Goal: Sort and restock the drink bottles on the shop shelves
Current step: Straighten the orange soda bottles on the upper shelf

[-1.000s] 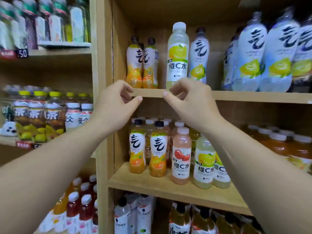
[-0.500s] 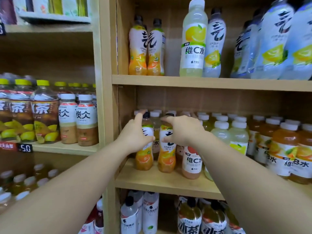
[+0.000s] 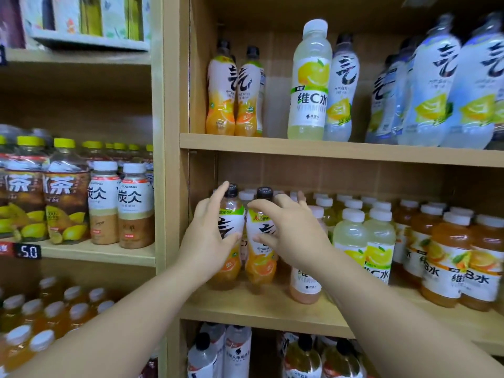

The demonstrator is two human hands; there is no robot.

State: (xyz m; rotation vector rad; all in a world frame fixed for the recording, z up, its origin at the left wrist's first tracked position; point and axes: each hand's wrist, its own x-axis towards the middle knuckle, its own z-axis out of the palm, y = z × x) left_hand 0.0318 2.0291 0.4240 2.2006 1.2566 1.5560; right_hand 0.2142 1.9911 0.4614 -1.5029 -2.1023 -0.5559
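Two orange sparkling-drink bottles with black caps stand at the left end of the middle shelf (image 3: 261, 309). My left hand (image 3: 208, 238) wraps the left orange bottle (image 3: 231, 214). My right hand (image 3: 289, 233) curls around the right orange bottle (image 3: 259, 266), thumb in front. A pink vitamin bottle (image 3: 304, 287) stands just right of them, partly behind my right wrist. On the upper shelf (image 3: 327, 151) two matching orange bottles (image 3: 234, 91) stand at the left.
Pale yellow bottles (image 3: 365, 241) and orange vitamin bottles (image 3: 458, 263) fill the middle shelf to the right. A yellow vitamin-C bottle (image 3: 311, 83) and pale lemon bottles (image 3: 436, 85) stand above. A wooden upright (image 3: 170, 159) divides off tea bottles (image 3: 65, 192) at left.
My hands dropped from the upper shelf's edge to the middle shelf and closed around the two orange bottles. The view tilted down and drew closer.
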